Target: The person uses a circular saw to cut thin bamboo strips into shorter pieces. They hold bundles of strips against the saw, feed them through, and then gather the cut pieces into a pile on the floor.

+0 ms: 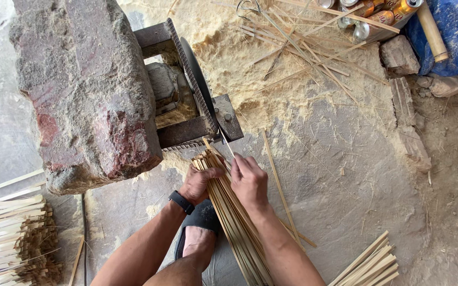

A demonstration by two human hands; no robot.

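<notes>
A long bundle of thin bamboo strips point(234, 225) lies between my forearms, its far end pointing at a metal cutting machine point(197, 100). My left hand point(200, 182), with a black band on the wrist, grips the bundle's upper end from the left. My right hand point(249, 180) rests on the right side of the bundle, and its fingers pinch one thin strip point(228, 144) that reaches up to the dark round blade. My sandalled foot point(200, 233) sits under the bundle.
A large rough stone block point(86, 85) lies on the machine's left. Sawdust and loose strips point(303, 47) cover the ground beyond it. Stacked strips point(9, 233) lie at the left, more strips point(369, 265) at the lower right. Cans point(377, 13), a blue bag and stones are at the top right.
</notes>
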